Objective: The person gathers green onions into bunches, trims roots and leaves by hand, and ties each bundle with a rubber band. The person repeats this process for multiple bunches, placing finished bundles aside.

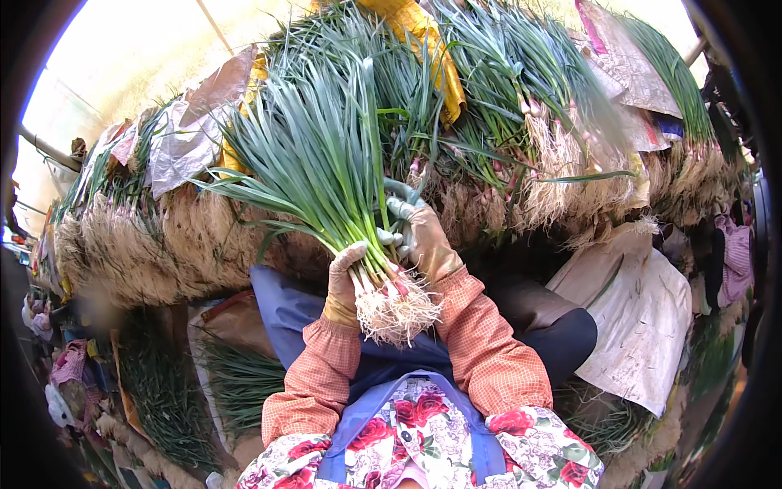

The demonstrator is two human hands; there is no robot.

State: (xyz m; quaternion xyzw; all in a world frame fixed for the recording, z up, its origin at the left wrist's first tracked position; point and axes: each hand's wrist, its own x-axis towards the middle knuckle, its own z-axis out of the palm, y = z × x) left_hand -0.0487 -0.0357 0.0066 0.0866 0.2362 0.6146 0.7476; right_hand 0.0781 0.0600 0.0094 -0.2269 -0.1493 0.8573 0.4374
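Observation:
A thick bunch of green garlic (pixel 327 165) is held up before me, its flat leaves fanning away to the upper left. Its pale stems and pinkish bulb ends point toward my body, ending in a tangle of whitish roots (pixel 397 315). My gloved left hand (pixel 344 282) wraps the stems from the left, thumb across the front. On the opposite side, my gloved right hand (pixel 426 235) grips the stems, its whitish fingertips partly in front of them. Behind the bunch, a long heap of similar green garlic (pixel 489 79) lies with its roots hanging toward me.
White woven sacks (pixel 635 312) and a yellow sack (pixel 449 79) drape around the heap. Loose garlic leaves (pixel 162 385) lie low at the left. Another person (pixel 73 379) is at far left; a checked purple garment (pixel 733 260) shows at far right.

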